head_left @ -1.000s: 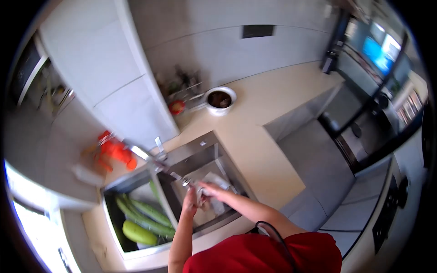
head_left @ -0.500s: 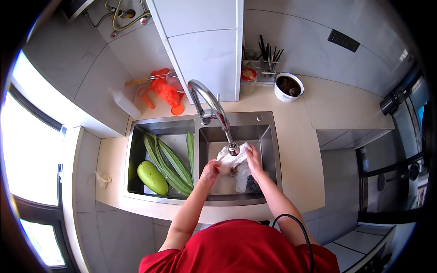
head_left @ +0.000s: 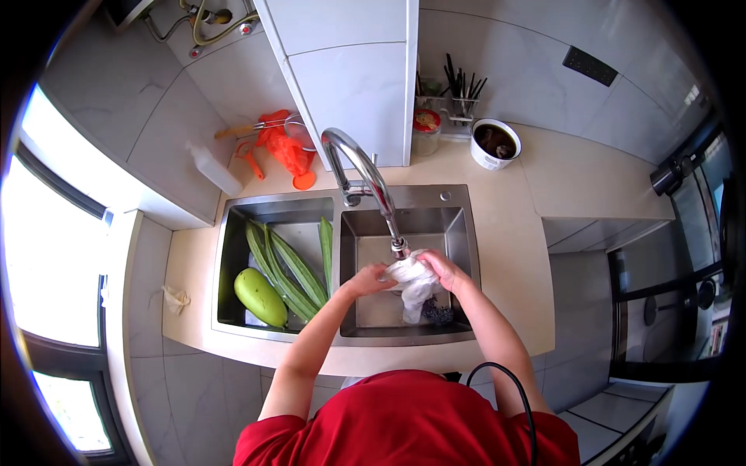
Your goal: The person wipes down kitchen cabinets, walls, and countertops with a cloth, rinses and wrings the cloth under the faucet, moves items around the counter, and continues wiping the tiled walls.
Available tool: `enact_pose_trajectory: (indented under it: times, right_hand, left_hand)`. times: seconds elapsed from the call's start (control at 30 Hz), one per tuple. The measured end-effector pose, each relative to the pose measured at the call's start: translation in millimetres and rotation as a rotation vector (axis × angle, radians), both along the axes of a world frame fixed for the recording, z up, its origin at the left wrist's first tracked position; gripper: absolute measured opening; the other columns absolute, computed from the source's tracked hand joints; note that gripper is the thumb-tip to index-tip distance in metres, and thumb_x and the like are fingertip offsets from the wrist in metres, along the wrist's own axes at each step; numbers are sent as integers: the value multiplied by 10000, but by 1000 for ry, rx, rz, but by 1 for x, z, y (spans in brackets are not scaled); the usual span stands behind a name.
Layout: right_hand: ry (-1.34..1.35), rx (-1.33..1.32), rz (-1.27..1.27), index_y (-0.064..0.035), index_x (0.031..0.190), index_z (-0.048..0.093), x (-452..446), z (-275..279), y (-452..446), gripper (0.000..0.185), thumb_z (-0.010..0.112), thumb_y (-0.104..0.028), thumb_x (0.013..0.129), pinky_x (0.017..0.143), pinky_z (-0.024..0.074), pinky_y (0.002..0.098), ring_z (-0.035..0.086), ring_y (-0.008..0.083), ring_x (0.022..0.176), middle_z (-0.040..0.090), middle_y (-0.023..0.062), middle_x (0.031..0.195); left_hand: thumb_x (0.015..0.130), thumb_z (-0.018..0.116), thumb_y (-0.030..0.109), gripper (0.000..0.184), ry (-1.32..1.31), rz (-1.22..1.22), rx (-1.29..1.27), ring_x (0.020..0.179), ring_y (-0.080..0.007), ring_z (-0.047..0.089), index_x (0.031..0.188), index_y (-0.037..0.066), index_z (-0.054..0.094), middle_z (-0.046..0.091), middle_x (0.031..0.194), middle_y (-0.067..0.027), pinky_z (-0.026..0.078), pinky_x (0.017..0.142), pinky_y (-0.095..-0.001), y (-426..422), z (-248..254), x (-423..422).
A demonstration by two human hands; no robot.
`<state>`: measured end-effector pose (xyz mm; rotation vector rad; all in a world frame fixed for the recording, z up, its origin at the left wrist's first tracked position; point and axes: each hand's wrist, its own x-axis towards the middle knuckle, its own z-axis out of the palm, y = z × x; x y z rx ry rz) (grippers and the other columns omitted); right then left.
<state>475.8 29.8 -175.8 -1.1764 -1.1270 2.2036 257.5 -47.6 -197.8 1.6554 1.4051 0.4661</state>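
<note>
Over the right basin of the steel sink (head_left: 471, 233), both hands grip a wet white cloth (head_left: 420, 284) just below the faucet's spout (head_left: 399, 248). My left hand (head_left: 371, 279) has its fingers closed on the cloth's left edge. On its upper right side, my right hand (head_left: 441, 268) holds it with fingers bent around it. The lower part of the cloth hangs down into the basin, beside a dark mesh-like clump (head_left: 439, 314). Part of the basin floor is hidden by the cloth.
Long green gourds (head_left: 299, 268) and a rounder light green gourd (head_left: 260, 297) lie in the left basin. Behind the sink are an orange-red bag (head_left: 286, 149), a white bottle (head_left: 214, 169), a lidded jar (head_left: 426, 132) and a white pot (head_left: 495, 144) of dark liquid.
The view has steadied. My left hand has moved up and right, my right hand slightly right, and the cloth, stretched between them before, is now bunched and hanging lower.
</note>
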Motion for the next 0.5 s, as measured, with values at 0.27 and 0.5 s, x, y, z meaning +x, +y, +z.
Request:
enact_pose_trajectory:
  times: [0.27, 0.5]
  right_hand:
    - [-525, 779, -136, -16, 917, 579, -34, -15, -40, 326, 548, -335, 861, 602, 477, 378, 644, 262, 724, 634, 160, 740]
    - [-828, 954, -220, -60, 952, 582, -70, -19, -28, 230, 521, -267, 870, 597, 477, 460, 609, 365, 633, 624, 191, 750]
  left_hand:
    - [955, 445, 370, 321, -1007, 638, -415, 700, -91, 545, 1026, 100, 603, 585, 754, 26, 453, 629, -266, 2, -14, 25]
    - [964, 401, 326, 314, -1084, 862, -389, 712, -156, 553, 967, 62, 572, 603, 820, -32, 475, 673, -321, 3, 13, 64]
